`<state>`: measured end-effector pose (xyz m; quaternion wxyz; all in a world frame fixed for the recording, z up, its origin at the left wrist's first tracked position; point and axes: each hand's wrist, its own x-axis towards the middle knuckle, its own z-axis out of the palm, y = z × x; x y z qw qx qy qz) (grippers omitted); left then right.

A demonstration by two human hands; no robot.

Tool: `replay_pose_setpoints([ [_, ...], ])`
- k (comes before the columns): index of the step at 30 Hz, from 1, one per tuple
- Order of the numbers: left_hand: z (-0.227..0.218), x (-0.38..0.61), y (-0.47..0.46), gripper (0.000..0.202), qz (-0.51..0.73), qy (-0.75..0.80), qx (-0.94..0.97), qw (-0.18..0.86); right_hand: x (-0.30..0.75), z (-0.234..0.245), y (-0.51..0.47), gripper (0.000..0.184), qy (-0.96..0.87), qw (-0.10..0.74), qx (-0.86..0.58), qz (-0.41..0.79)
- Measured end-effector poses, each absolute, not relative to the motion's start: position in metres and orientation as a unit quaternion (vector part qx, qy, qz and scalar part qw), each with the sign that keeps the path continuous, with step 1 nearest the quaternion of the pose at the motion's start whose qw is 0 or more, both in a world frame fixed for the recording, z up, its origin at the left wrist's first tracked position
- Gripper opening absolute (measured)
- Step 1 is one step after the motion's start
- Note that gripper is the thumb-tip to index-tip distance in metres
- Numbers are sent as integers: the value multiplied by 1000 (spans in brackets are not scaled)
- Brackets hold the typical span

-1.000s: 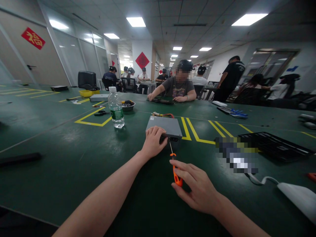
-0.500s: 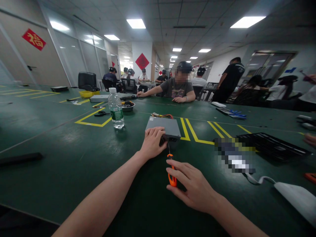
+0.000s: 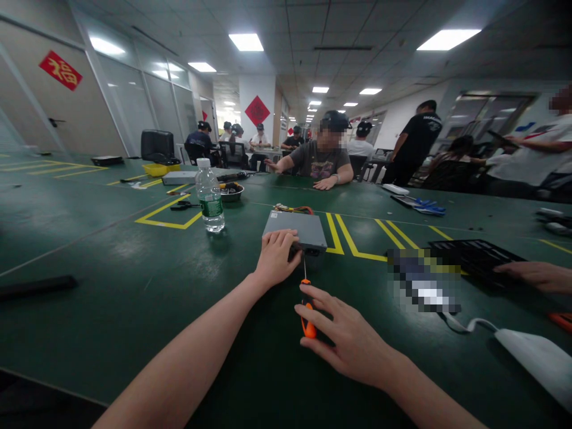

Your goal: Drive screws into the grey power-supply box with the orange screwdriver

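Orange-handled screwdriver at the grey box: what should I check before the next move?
1. Left hand steadies the flat grey metal box: ok, fingers curl over its near edge.
2. Right hand grips the orange-handled screwdriver: ok, fingertips pinch the handle.
3. Screwdriver tip seated in a screw: cannot tell; the shaft reaches the box's near face, but the tip is too small to see.
4. Clear plastic water bottle apart from the box: ok, it stands upright to its left.
5. Another person's hand away from the work: ok, it rests by the black tray at the far right.
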<state>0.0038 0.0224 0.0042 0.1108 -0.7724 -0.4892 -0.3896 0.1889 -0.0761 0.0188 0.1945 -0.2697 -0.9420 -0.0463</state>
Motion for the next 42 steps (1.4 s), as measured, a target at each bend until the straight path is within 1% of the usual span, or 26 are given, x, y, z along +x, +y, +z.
replay_pose_setpoints([
  [4,5,5,22,22,-392,-493,-769,107,185,10,-70,33,-936,254,-233,-72],
  [7,6,5,21,21,-394,-495,-767,104,183,8,-69,31,-928,284,-235,-63],
  [9,6,5,21,21,-395,-495,-767,104,185,11,-71,35,-926,274,-256,-48],
  [13,6,6,22,21,-394,-497,-766,104,188,18,-76,42,-937,215,-271,-51],
  [15,5,6,22,22,-396,-497,-765,105,187,18,-76,37,-938,219,-262,-64],
  [17,4,6,23,22,-397,-495,-765,107,185,15,-75,31,-935,247,-243,-75],
  [20,4,6,23,21,-399,-492,-766,109,182,12,-74,30,-930,277,-231,-74],
  [24,4,6,23,20,-397,-493,-766,111,182,15,-75,36,-937,242,-251,-42],
  [27,5,6,22,20,-393,-494,-767,113,181,18,-76,35,-945,213,-240,-59],
  [29,5,6,22,20,-392,-496,-766,114,179,18,-76,32,-943,224,-227,-90],
  [32,6,6,22,20,-390,-497,-766,115,176,15,-73,25,-932,266,-216,-116],
  [36,6,6,22,19,-389,-494,-769,113,178,11,-74,17,-922,303,-228,-81],
  [38,6,6,22,20,-391,-493,-769,113,181,13,-76,21,-922,294,-244,-58],
  [40,6,6,22,21,-391,-494,-769,113,182,17,-78,31,-930,263,-253,-49],
  [42,5,6,22,20,-389,-495,-769,112,182,19,-79,36,-939,235,-246,-59],
])
